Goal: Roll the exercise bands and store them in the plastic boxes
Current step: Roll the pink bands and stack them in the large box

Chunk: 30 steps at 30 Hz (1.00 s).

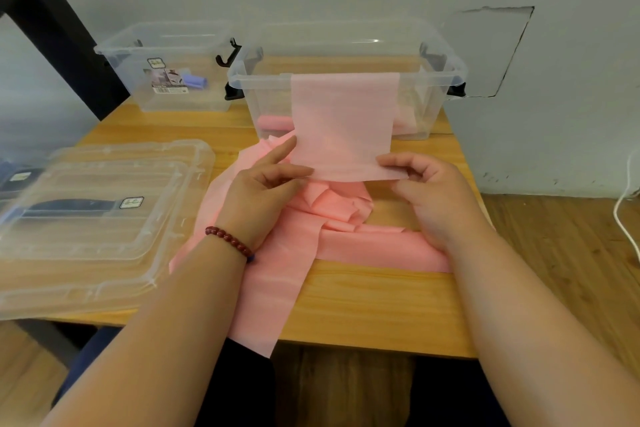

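So both hands are on the pink band [343, 121], which hangs over the front rim of the bigger clear box [443, 73] at 12 o'clock from the hands. The left hand [266, 187] pinches the band's lower left corner, index finger straight up along the edge. The right hand [429, 187] has curled fingers pinching the lower right corner.

Under the hands there's a bunched pink heap [346, 206] on the wooden table [363, 305], with one strip trailing off the near edge at 6 o'clock. Can't tell if it's the same band or another one.

Inside the big box, at its left end, lies a rolled pink band [275, 122]. The smaller clear box [114, 52] sits at 10 o'clock with a purple roll [194, 80] in it. Clear lids [104, 236] are stacked at 9 o'clock. There's a red bead bracelet [230, 243] on the left wrist.
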Each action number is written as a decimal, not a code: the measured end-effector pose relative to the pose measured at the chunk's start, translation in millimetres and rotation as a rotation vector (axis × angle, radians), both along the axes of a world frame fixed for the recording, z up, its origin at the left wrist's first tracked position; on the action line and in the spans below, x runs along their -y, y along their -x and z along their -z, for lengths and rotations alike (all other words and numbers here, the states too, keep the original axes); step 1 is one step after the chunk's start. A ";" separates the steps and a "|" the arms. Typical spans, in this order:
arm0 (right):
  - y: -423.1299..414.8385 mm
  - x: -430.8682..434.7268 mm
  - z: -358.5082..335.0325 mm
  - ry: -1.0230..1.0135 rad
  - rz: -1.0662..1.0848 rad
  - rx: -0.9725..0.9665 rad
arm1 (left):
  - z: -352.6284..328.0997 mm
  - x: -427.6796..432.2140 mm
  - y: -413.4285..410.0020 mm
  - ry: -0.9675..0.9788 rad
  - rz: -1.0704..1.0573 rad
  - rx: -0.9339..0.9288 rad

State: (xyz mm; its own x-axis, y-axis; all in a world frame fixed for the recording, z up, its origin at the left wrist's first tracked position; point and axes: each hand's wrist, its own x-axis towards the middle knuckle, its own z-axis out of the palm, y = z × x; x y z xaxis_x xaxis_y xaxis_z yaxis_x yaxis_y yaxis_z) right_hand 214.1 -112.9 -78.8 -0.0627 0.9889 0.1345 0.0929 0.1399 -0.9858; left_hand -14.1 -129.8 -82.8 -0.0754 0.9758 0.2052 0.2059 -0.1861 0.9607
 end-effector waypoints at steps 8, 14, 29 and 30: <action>4.6 2.0 -3.3 -0.019 0.068 -0.017 | -1.8 1.7 -3.0 -0.079 -0.139 -0.023; 6.9 6.0 -5.4 -0.045 0.135 0.025 | 0.2 1.8 -3.8 -0.106 -0.210 0.052; 5.9 6.0 -13.4 -0.132 0.106 0.347 | -19.3 3.7 -6.8 -0.009 -0.127 -0.177; 5.7 6.1 -14.0 -0.132 0.122 0.359 | -21.0 4.5 -6.4 0.014 -0.104 -0.184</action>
State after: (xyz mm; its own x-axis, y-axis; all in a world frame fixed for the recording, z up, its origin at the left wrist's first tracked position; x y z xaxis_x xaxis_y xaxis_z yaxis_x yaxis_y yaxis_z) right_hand 208.4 -118.9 -64.8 -0.0121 0.9677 0.2519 0.4518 0.2300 -0.8620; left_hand -7.7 -134.3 -61.9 -0.1380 0.9676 0.2116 0.3951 -0.1422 0.9076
